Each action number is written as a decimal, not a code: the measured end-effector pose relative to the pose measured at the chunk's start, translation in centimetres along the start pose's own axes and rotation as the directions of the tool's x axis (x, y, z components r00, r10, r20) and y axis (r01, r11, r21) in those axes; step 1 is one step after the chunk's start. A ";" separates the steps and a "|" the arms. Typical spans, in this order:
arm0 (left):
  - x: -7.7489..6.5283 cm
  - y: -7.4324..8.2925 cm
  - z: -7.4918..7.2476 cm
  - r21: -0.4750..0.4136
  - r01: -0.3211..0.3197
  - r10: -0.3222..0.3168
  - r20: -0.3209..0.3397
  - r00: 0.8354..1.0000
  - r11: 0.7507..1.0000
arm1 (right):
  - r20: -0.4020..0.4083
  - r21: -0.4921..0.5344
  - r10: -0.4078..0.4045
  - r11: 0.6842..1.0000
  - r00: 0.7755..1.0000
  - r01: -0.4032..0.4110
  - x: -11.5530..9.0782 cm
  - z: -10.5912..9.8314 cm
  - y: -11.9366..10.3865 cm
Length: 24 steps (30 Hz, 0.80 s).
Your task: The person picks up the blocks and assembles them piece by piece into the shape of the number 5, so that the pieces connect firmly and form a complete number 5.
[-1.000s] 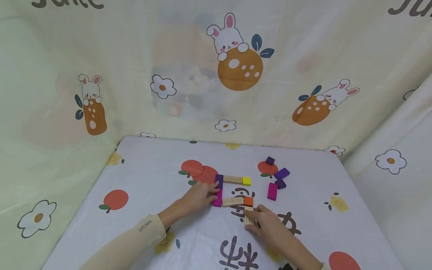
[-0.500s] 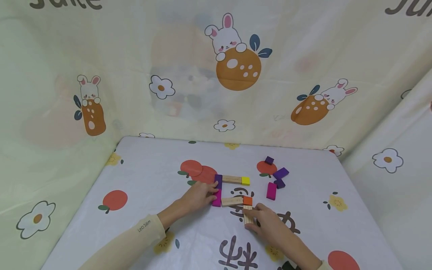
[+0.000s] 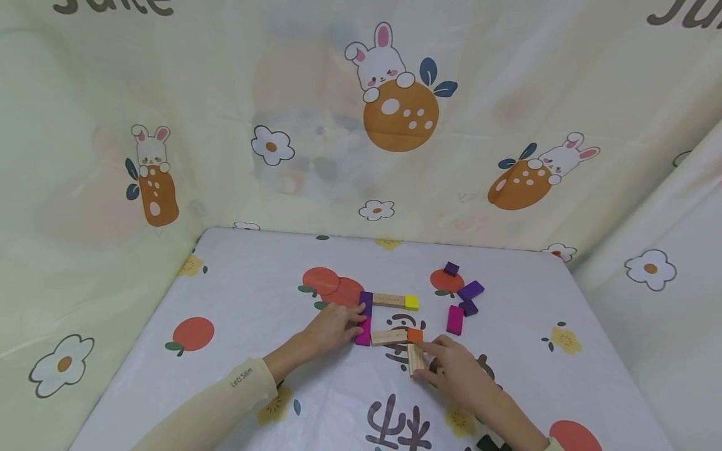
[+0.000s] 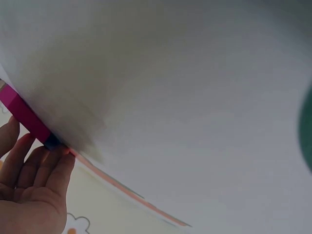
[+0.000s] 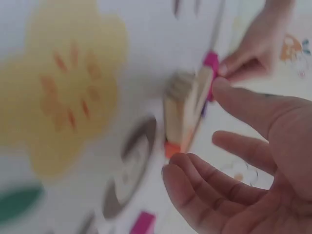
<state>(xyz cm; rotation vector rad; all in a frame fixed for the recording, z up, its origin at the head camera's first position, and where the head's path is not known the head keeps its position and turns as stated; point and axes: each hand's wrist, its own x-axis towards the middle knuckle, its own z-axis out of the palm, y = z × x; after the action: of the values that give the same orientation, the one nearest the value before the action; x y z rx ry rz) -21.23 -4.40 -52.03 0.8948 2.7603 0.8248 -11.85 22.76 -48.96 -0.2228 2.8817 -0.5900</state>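
My left hand (image 3: 329, 329) rests its fingertips against a purple block (image 3: 366, 302) and a magenta block (image 3: 363, 332), which lie end to end. In the left wrist view, thumb and fingers press the same long side of the magenta block (image 4: 27, 112). Two wooden planks run rightward from this pair; a yellow cube (image 3: 412, 303) ends the far plank (image 3: 389, 300), an orange cube (image 3: 415, 336) the near plank (image 3: 389, 338). Light wooden pieces with grooved lines (image 3: 415, 361) stand below the orange cube. Beside them is my right hand (image 5: 243, 170), its fingers spread and apart from the wood.
Loose blocks lie to the right: a magenta one (image 3: 454, 320), a purple one (image 3: 470, 290) and small dark purple ones (image 3: 451, 269). A dark object (image 3: 487, 443) shows by the right wrist. The printed tablecloth (image 3: 254, 263) meets a hanging curtain (image 3: 310, 207) behind.
My right hand held the grooved wooden pieces earlier; now it has let go and shifted slightly right. Those pieces tilt a little differently. The left hand stays put.
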 end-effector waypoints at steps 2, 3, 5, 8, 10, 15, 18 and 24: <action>0.0 0.1 0.0 -0.005 0.007 -0.007 0.005 1.000 1.000 | -0.054 -0.004 0.002 1.000 0.999 -0.002 0.3 -0.9 0.6; 0.0 0.1 -0.1 -0.012 0.009 -0.009 0.006 1.000 1.000 | -0.088 -0.010 -0.003 1.000 0.996 0.002 0.4 -1.3 1.0; 0.0 0.2 -0.1 -0.018 0.013 -0.012 0.010 1.000 1.000 | -0.138 -0.016 -0.009 1.000 0.990 0.007 0.7 -2.1 1.8; 0.0 0.3 -0.2 -0.027 0.012 -0.012 0.015 1.000 1.000 | -0.196 -0.027 -0.043 0.999 0.980 0.038 1.4 -2.8 3.4; -0.1 0.3 -0.1 -0.029 0.013 -0.013 0.016 1.000 1.000 | -0.202 -0.030 -0.069 0.998 0.977 0.064 2.1 -2.9 4.5; -0.2 0.3 -0.1 -0.037 0.018 -0.017 0.023 1.000 0.999 | -0.180 -0.083 -0.106 0.992 0.978 0.092 3.8 -2.4 6.7; -0.2 0.3 -0.1 -0.041 0.020 -0.019 0.025 1.000 0.999 | -0.170 -0.118 -0.104 0.989 0.980 0.085 4.3 -1.9 7.3; -0.1 0.2 -0.2 -0.046 0.023 -0.022 0.023 0.999 0.999 | -0.173 -0.133 -0.104 0.988 0.979 0.082 4.8 -1.4 8.0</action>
<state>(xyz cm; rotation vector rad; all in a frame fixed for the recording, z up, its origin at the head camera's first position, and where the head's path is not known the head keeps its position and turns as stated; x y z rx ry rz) -21.08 -4.45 -51.72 0.8577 2.7145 0.8659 -17.71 29.65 -51.62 -0.3417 3.1009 -0.4669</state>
